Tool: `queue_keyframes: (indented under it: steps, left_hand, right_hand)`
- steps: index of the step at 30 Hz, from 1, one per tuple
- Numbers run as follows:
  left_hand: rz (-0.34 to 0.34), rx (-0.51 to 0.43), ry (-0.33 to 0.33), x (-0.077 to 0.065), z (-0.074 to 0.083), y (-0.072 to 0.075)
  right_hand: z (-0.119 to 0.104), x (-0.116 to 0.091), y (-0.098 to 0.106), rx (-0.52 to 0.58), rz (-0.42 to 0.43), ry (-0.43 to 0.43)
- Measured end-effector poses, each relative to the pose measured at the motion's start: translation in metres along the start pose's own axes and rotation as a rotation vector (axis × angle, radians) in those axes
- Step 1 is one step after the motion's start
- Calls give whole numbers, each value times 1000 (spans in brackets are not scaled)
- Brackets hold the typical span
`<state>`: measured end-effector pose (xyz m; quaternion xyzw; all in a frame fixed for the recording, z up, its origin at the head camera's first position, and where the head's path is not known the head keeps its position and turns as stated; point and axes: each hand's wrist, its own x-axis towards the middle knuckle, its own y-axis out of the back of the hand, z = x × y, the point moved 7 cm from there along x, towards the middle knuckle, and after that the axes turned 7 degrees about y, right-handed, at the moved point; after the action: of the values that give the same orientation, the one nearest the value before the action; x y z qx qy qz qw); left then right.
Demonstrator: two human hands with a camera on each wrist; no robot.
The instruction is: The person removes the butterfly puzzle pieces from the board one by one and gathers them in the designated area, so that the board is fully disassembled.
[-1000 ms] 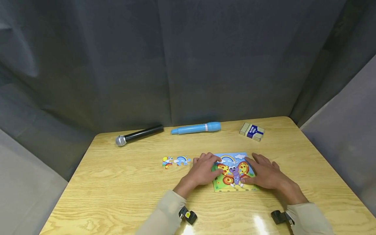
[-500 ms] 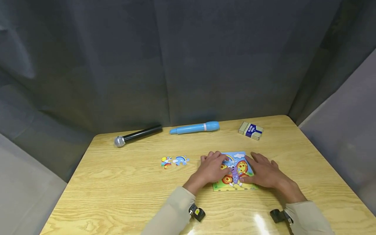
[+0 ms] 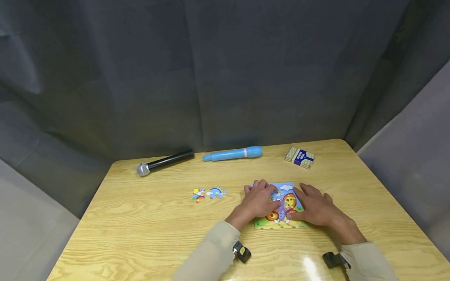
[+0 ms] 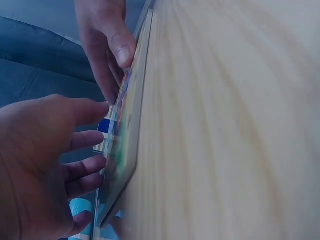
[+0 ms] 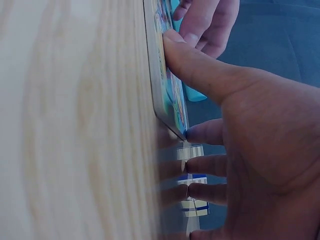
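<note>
A butterfly jigsaw puzzle (image 3: 290, 201) lies flat on the wooden table, right of centre. Across its left half, my left hand (image 3: 259, 201) rests with fingers spread and slightly bent, hiding the left wing. The fingertips touch or hover just above the picture in the left wrist view. At the right edge is my right hand (image 3: 318, 206); its thumb (image 5: 187, 62) presses on the puzzle's face while its other fingers reach past the edge onto the table. To the left lie two loose puzzle pieces, one with a yellow figure (image 3: 198, 194) and one with a rainbow (image 3: 216, 192).
Along the back of the table (image 3: 140, 226) lie a black microphone (image 3: 168, 161) with a silver head, a blue microphone-shaped toy (image 3: 232, 154), and a bundle of thin sticks (image 3: 300, 157) in a blue band. Dark curtains (image 3: 197, 78) hang behind.
My left hand has slid rightward over the puzzle, from its left edge toward the middle, covering more of the butterfly. The right hand has stayed nearly still.
</note>
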<state>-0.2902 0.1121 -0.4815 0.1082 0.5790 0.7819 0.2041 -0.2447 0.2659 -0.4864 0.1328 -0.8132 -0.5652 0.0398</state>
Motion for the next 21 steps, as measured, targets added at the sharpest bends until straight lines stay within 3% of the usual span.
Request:
queue_keyframes:
  steps: [14, 21]
  left_hand:
    - [44, 29, 24, 11, 16, -5]
    - [25, 3, 52, 15, 18, -8]
  right_hand:
    - [-4, -4, 3, -7, 24, 6]
    - [-4, -5, 4, 0, 23, 8]
